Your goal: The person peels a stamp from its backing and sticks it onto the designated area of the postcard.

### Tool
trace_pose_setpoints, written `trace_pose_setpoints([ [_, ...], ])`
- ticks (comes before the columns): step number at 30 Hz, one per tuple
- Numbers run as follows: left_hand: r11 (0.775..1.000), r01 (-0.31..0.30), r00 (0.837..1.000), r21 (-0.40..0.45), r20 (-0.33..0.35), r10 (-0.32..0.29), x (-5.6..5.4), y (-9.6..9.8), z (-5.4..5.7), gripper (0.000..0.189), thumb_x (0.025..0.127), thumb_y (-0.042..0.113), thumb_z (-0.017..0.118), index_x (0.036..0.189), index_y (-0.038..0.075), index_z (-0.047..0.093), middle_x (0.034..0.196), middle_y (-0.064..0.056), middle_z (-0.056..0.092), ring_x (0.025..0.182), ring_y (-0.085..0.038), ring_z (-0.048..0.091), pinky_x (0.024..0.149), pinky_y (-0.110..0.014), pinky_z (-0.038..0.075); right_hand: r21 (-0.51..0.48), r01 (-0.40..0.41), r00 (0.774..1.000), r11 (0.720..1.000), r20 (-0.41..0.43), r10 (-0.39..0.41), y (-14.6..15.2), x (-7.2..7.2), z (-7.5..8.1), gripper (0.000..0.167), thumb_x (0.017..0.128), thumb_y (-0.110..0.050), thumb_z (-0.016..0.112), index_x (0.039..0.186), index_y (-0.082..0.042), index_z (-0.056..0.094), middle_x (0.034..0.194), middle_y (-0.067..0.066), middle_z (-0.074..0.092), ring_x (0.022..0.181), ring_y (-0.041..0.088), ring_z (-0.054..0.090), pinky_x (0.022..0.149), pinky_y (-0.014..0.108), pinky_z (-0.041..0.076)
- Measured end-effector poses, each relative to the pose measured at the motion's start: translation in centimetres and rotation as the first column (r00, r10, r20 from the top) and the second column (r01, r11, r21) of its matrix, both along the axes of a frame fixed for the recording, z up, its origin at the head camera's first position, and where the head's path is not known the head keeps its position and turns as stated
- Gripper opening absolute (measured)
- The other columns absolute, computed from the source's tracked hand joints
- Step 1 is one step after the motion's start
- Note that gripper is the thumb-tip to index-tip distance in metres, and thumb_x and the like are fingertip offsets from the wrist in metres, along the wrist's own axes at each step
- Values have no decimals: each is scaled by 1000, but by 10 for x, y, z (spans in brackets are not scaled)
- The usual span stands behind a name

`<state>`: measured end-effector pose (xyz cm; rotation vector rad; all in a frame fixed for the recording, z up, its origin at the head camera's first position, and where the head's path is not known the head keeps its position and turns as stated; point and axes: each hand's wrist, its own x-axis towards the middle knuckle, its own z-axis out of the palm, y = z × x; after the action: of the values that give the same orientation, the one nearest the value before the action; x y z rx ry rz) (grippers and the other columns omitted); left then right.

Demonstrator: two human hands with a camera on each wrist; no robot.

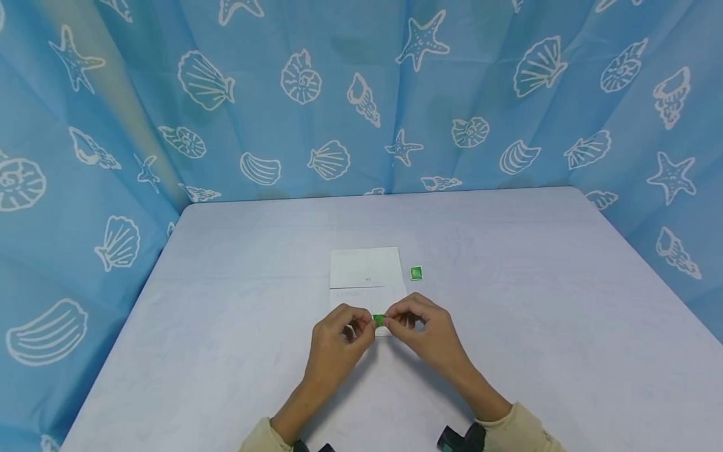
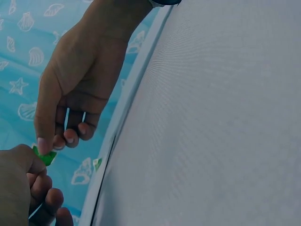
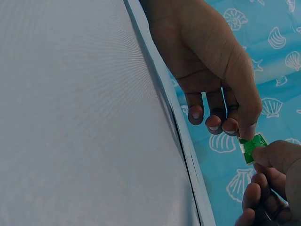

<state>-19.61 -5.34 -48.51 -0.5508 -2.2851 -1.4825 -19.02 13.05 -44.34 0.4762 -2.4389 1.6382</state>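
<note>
A small green postage stamp (image 1: 379, 320) is stretched between both hands, low over the white envelope (image 1: 364, 267). My left hand (image 1: 339, 345) pinches its left edge between thumb and forefinger. From the other side, my right hand (image 1: 429, 333) pinches the right edge the same way. Fingertips cover the stamp's ends, and its green face with a pale border shows in the right wrist view (image 3: 253, 148). The envelope lies flat, with a fold line across it and a row of faint marks; the hands hide part of its lower half.
A second green stamp (image 1: 416, 273) with a white border lies just right of the envelope. Both rest on a white-covered table (image 1: 254, 251). Blue curtains (image 1: 350, 56) with shells and starfish hang behind the table and at its sides.
</note>
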Motion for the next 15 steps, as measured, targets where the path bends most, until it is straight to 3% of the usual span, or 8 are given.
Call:
trace_pose_setpoints([
  [3,1000,1,1000,12,7,-1,1,0,1,12,85,-1,74,87,11,70,78,9,60,68,-7,59,57,-24,53,-3,6,1000,1000,-5,-6,-2,3,8,7,86,2,76,89,-3,72,86,5,63,76,15,56,67,28,48],
  [9,1000,6,1000,20,5,-6,1,0,2,11,86,0,74,88,10,70,80,9,60,69,-6,59,58,-22,53,-6,-22,1000,1000,2,22,0,2,7,8,88,3,73,91,-3,72,88,5,64,76,17,55,69,28,48],
  [15,1000,18,998,8,-62,-17,-3,-3,3,7,90,7,74,95,12,73,85,11,62,72,-6,58,59,-24,52,-16,-29,996,999,-81,28,3,-1,5,7,88,6,72,89,-1,71,89,6,64,76,15,55,69,32,49],
])
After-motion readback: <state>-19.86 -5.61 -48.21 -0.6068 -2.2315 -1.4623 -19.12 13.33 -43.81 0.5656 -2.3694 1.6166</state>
